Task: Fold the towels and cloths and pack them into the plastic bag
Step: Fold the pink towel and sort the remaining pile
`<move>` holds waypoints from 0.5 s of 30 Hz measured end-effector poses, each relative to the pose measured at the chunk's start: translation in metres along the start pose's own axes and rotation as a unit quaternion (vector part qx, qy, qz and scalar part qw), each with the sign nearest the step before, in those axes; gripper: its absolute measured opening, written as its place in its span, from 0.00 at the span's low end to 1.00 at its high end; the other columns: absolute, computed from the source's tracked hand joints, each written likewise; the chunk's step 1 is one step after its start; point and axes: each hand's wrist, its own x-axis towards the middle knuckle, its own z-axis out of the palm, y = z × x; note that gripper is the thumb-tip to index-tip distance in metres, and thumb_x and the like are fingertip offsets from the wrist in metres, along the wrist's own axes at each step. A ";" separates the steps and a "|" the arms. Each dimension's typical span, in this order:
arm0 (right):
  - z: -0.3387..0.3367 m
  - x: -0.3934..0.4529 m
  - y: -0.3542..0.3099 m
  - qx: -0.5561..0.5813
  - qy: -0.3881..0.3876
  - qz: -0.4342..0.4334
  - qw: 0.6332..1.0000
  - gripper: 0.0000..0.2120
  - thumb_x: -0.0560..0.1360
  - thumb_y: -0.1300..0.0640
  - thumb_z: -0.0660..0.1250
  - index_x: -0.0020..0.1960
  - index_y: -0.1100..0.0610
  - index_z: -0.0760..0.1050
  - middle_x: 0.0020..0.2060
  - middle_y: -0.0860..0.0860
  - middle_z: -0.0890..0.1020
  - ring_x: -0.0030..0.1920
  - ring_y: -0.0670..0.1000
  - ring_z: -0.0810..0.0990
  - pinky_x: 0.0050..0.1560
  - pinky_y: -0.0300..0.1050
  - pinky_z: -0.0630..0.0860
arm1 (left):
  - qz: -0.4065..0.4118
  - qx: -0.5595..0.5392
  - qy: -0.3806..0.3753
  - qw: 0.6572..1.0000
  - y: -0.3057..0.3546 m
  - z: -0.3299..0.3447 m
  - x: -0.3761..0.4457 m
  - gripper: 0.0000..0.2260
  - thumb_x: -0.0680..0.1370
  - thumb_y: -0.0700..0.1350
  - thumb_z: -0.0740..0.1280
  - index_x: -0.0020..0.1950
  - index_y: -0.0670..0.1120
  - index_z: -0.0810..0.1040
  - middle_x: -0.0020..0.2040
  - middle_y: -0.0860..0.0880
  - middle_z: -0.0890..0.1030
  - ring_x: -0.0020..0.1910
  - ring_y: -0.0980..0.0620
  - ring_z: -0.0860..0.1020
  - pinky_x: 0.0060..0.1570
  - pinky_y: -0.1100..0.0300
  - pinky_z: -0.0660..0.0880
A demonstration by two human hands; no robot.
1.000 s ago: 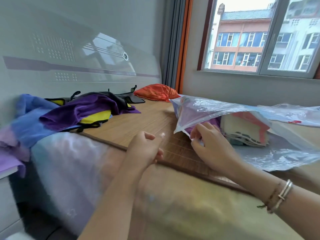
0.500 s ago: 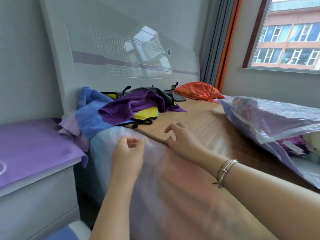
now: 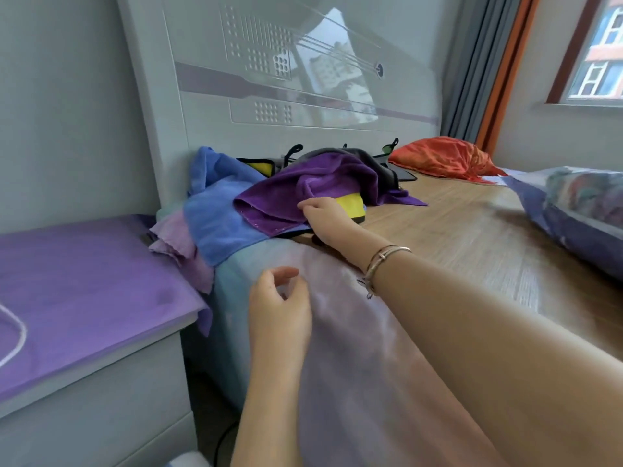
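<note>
Towels heaped against the headboard (image 3: 303,106): purple towel (image 3: 303,190) on top, blue towel (image 3: 219,214) beneath and to its left, yellow cloth (image 3: 350,207) poking out under the purple. Your right hand (image 3: 323,217) is on the purple towel's near edge, fingers curled and pinching its fabric. Your left hand (image 3: 279,305) hovers over the bed's side, away from the headboard, fingers loosely curled, holding nothing. Plastic bag (image 3: 573,210), already stuffed, lies far right of the headboard.
</note>
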 end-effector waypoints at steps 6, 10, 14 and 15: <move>-0.080 -0.075 0.000 0.239 0.123 -0.006 0.963 0.12 0.77 0.63 0.60 0.51 0.62 0.82 0.47 0.52 0.80 0.49 0.46 0.74 0.42 0.24 0.68 | 0.020 0.029 -0.008 0.999 0.016 0.011 -0.021 0.13 0.77 0.44 0.66 0.61 0.51 0.72 0.61 0.51 0.74 0.60 0.49 0.73 0.60 0.53 0.70; -0.131 -0.139 0.010 0.284 0.149 -0.024 0.947 0.12 0.70 0.58 0.62 0.36 0.52 0.85 0.43 0.51 0.83 0.53 0.51 0.78 0.61 0.44 0.71 | 0.102 0.100 0.001 0.990 0.037 0.017 -0.054 0.29 0.74 0.42 0.71 0.73 0.47 0.64 0.69 0.44 0.68 0.67 0.45 0.67 0.69 0.50 0.62; -0.172 -0.217 0.020 0.338 0.150 -0.017 0.929 0.22 0.76 0.70 0.56 0.36 0.56 0.85 0.44 0.56 0.84 0.54 0.53 0.79 0.65 0.48 0.71 | 0.164 0.182 -0.045 0.968 0.045 0.023 -0.090 0.39 0.72 0.46 0.74 0.77 0.51 0.56 0.76 0.46 0.60 0.73 0.44 0.59 0.68 0.57 0.54; -0.180 -0.237 0.022 0.347 0.146 -0.015 0.926 0.23 0.75 0.72 0.54 0.37 0.57 0.85 0.46 0.60 0.83 0.56 0.55 0.79 0.65 0.48 0.71 | 0.187 0.207 -0.056 0.958 0.045 0.025 -0.098 0.40 0.72 0.47 0.73 0.77 0.52 0.55 0.77 0.46 0.58 0.74 0.44 0.58 0.68 0.57 0.53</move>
